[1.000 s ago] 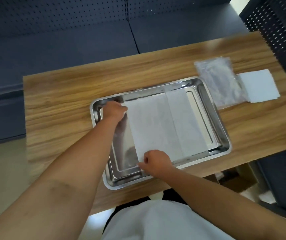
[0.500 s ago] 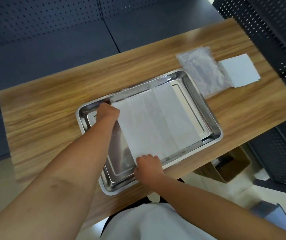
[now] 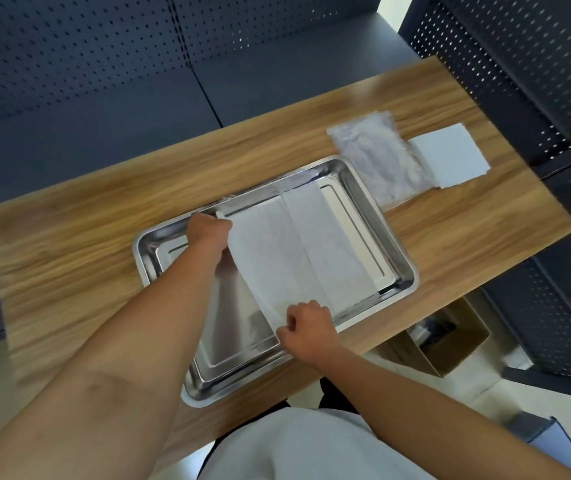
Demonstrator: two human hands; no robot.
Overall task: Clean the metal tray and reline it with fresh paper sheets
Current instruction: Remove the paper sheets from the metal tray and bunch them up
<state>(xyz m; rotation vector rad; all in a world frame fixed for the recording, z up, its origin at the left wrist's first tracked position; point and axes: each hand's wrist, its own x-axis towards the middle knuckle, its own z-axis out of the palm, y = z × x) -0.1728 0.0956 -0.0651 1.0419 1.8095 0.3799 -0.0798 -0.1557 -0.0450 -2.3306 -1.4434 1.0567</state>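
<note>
While the metal tray (image 3: 398, 268) is sitting on the worktop (image 3: 104, 237), I am laying a paper sheet (image 3: 298, 258) inside it.
My left hand (image 3: 208, 232) and right hand (image 3: 306, 323) are pinching opposite corners; I should be lowering it flat, edges squared. No writing is showing.

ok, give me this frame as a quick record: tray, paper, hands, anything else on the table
tray: metal tray on wooden table
paper: white sheet lies over the tray's right part; left part bare metal
left hand: pinches the sheet's far left corner
right hand: pinches its near left corner
also on table: clear plastic bag, stack of white sheets, right of the tray
</note>
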